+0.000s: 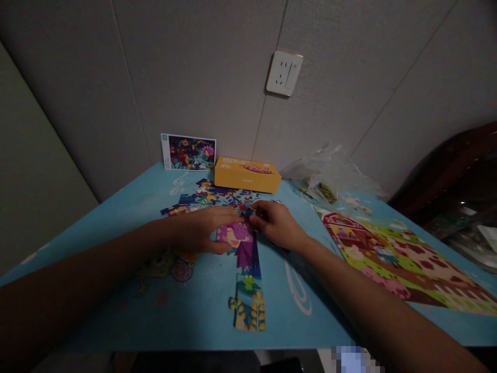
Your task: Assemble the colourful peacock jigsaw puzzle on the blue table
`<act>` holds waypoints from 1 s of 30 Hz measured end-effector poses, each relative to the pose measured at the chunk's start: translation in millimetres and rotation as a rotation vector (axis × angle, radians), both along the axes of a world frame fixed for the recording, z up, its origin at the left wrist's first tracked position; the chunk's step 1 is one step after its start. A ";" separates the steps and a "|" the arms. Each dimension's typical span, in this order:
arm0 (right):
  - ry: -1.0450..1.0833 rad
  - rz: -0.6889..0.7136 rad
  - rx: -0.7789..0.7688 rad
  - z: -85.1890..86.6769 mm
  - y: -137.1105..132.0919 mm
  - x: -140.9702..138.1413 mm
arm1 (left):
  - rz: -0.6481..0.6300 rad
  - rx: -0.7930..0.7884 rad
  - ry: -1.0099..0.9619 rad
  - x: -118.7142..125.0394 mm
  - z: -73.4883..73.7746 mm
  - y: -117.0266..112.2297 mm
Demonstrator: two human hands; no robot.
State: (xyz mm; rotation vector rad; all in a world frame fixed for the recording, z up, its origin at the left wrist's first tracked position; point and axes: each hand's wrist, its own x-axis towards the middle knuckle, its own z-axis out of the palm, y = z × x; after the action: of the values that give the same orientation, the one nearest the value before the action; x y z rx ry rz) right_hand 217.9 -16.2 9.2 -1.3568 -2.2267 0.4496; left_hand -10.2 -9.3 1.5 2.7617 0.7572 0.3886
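Observation:
A column of joined puzzle pieces [247,269] lies in the middle of the blue table [116,311], with a purple figure at its top. My left hand [202,228] rests on the upper left of that column, thumb under the purple piece, fingers curled. My right hand [275,223] pinches a small dark puzzle piece [248,212] at the column's top, where the fingertips of both hands meet. Several loose pieces [212,197] lie just behind the hands.
A yellow box [247,174] stands at the back by the wall, with a picture card [188,152] leaning to its left. A finished farm puzzle [404,261] lies on the right. Crumpled clear plastic bags [330,176] sit behind it. A dark wooden chair [454,171] stands at far right.

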 end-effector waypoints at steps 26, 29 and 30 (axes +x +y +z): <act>0.257 0.130 -0.146 -6.8 -7.9 -11.2 | 0.015 0.268 -0.272 3.1 3.8 6.9; 0.212 0.138 -0.141 -6.2 -8.9 -10.9 | 0.020 0.267 -0.268 3.4 2.8 7.0; 0.199 0.139 -0.137 -5.8 -9.2 -10.8 | 0.022 0.265 -0.269 3.4 2.4 7.1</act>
State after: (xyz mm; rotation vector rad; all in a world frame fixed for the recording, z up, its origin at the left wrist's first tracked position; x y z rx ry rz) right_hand 207.1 -25.5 3.3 -1.1701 -2.1653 0.7654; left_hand -6.8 -2.3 3.9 2.8551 0.7120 0.9044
